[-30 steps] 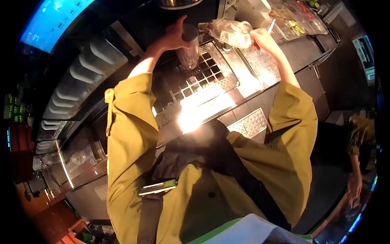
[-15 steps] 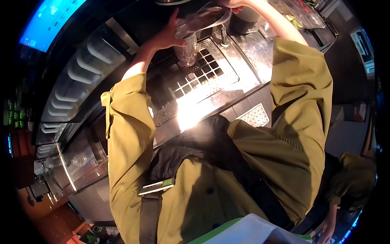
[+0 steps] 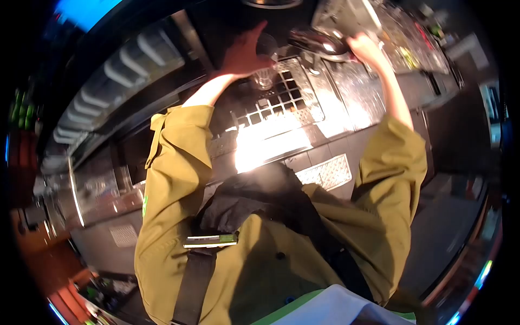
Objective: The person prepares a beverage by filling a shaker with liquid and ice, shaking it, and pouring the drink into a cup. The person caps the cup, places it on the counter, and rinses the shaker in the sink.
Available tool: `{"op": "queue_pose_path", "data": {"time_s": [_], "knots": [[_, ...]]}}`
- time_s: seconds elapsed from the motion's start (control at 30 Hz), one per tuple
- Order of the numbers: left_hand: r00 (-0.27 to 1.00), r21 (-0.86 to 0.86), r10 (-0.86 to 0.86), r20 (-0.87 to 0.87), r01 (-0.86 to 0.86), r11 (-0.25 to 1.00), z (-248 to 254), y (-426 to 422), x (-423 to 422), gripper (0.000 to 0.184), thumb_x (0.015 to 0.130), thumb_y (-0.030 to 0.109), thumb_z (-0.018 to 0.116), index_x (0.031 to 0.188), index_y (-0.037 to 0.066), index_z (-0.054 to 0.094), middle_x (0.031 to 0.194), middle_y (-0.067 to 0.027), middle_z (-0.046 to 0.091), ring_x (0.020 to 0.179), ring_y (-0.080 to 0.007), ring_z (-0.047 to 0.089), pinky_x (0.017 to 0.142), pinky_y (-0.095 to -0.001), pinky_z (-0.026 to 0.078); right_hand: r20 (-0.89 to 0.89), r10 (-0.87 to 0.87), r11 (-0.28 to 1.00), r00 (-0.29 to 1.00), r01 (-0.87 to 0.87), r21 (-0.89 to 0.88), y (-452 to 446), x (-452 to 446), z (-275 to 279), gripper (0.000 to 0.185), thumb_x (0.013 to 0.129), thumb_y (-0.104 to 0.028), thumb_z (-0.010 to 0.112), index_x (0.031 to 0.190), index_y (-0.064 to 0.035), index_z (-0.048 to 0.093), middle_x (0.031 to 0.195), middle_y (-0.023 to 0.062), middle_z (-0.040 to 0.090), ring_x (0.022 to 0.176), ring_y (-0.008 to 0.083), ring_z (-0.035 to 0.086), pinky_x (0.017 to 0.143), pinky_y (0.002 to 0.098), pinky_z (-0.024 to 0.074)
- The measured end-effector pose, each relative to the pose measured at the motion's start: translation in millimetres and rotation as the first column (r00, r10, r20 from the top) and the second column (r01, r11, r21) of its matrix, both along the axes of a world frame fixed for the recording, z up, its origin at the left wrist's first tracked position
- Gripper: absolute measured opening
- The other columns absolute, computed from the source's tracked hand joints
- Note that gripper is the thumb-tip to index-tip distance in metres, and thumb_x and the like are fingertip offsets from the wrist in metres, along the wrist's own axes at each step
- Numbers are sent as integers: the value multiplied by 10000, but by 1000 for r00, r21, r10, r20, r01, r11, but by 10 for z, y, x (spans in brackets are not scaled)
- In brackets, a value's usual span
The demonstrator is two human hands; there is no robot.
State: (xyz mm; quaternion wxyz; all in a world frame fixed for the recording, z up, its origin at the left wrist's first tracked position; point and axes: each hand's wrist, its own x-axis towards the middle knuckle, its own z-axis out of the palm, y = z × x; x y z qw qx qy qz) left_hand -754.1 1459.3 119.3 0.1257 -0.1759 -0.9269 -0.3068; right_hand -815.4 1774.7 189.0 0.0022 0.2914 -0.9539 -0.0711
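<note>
A tall clear cup (image 3: 264, 80) stands on the metal drip grate. My left hand (image 3: 244, 54) is round its left side, thumb in front and fingers reaching up behind it. To the right, my right hand (image 3: 366, 47) is closed on the end of a dark, shiny jug-like vessel (image 3: 319, 43), which lies tilted on its side in the air. Blur hides its exact kind and its contents. The vessel is apart from the cup.
Under the cup lies the grate (image 3: 281, 100), set in a brightly lit steel counter (image 3: 346, 97). A pale container (image 3: 352, 16) and a clear plastic bag (image 3: 411, 43) are at the back right. Curved white-edged holders (image 3: 119, 70) line the left, below a blue screen (image 3: 89, 11).
My right hand has moved right and down, drawing the vessel away from above the cup. My left hand remains by the cup. The view has shifted and blurred.
</note>
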Motion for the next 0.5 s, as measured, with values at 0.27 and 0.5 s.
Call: {"op": "queue_pose_path", "data": {"time_s": [0.27, 0.5], "knots": [[932, 251, 350, 100, -364, 897, 127, -1042, 1222, 1075, 553, 377, 812, 1387, 124, 181, 1215, -191, 467, 1139, -311, 470, 972, -412, 380, 237, -272, 895, 932, 336, -294, -347, 171, -1249, 408, 824, -381, 464, 942, -24, 623, 867, 168, 628, 865, 293, 600, 785, 369, 435], [709, 224, 697, -105, -666, 712, 490, -2520, 2759, 979, 569, 409, 804, 1342, 114, 279, 1193, -188, 479, 1085, -320, 510, 903, -413, 432, 532, 18, 1000, 846, -10, -18, -2513, 877, -969, 471, 854, -351, 444, 1171, -10, 513, 1163, 212, 536, 1128, 314, 490, 947, 355, 363]]}}
